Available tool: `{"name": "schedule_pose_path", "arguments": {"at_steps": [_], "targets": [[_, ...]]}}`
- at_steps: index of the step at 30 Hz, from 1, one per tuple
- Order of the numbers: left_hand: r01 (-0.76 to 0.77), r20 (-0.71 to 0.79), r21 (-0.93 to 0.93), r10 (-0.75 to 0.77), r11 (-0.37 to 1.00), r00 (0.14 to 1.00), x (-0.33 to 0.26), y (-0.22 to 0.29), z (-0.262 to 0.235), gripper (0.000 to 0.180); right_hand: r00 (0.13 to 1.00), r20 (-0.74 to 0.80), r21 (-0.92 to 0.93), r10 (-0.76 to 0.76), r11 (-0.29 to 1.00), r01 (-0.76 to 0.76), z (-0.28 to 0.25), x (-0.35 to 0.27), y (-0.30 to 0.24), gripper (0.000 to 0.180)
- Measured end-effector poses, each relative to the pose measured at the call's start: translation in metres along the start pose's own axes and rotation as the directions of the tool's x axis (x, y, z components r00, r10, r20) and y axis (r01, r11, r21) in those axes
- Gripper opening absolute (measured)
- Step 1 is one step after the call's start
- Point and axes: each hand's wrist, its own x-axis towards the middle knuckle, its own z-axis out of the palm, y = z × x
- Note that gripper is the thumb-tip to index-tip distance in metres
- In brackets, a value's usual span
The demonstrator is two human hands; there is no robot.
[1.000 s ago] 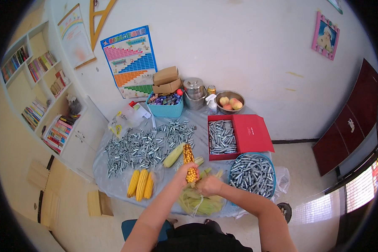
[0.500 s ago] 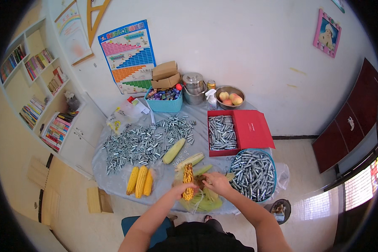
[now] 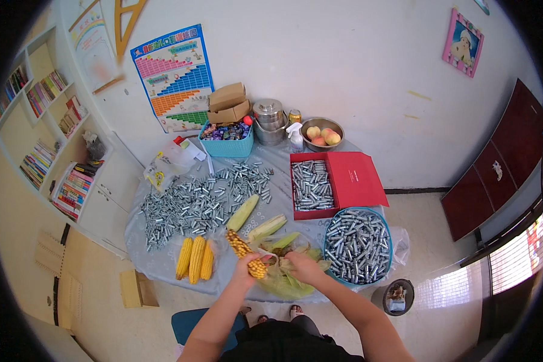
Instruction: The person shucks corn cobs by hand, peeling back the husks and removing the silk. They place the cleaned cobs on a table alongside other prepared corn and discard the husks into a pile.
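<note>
Left hand (image 3: pixel 245 271): fingers wrapped around the lower part of one speckled yellow-and-dark-brown corn cob (image 3: pixel 240 244), held slanting above the table's near side. Right hand (image 3: pixel 303 267): fingers down among a heap of thin, limp green corn husks (image 3: pixel 286 286); whether they grasp a leaf cannot be told.

Surroundings, on a grey cloth-covered table (image 3: pixel 279 207):
- Three smooth yellow corn cobs (image 3: pixel 195 260), side by side, left of the left hand.
- Two tapered ears in pale-green husk (image 3: pixel 243 212), beyond the hands.
- One broad scatter of shiny cylindrical metal pieces (image 3: pixel 187 211), blocking the far left.
- One rigid red box (image 3: pixel 361 178), lid open, filled with similar cylinders.
- One rounded blue-rimmed basin (image 3: pixel 390 238), heaped with the same, crowding the husks' right side.
- Back row: turquoise woven-pattern basket (image 3: pixel 226 148), lidded steel pot (image 3: pixel 268 123), white-topped spray bottle (image 3: pixel 295 140), gold can (image 3: pixel 294 116), round steel bowl (image 3: pixel 339 143) of yellow-red peaches (image 3: pixel 324 134).
</note>
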Motion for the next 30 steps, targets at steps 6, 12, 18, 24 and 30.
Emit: {"name": "schedule_pose_path", "arguments": {"at_steps": [6,12,18,24,30], "targets": [[-0.035,0.0,0.085,0.035,0.996,0.999,-0.038,0.057,-0.01,0.019,0.991,0.112,-0.061,-0.068,0.995,0.075,0.045,0.041,-0.007,0.041],[-0.065,-0.042,0.208,0.075,0.976,0.996,-0.053,0.09,-0.032,0.022,0.987,0.048,0.168,-0.155,0.975,0.145,0.095,0.065,-0.056,0.04],[0.003,-0.115,0.495,0.062,0.869,0.991,-0.067,0.101,-0.038,0.026,0.947,-0.005,0.015,-0.322,0.947,0.322,0.064,0.045,-0.064,0.055],[-0.041,-0.129,0.681,0.175,0.731,0.976,-0.069,0.104,-0.045,0.028,0.988,-0.12,0.224,0.097,0.972,-0.068,0.024,0.02,-0.038,0.044],[-0.161,0.069,0.665,0.154,0.729,0.986,-0.075,0.093,0.018,0.032,0.994,-0.092,0.161,0.067,0.986,-0.052,0.019,0.016,-0.029,0.031]]}}
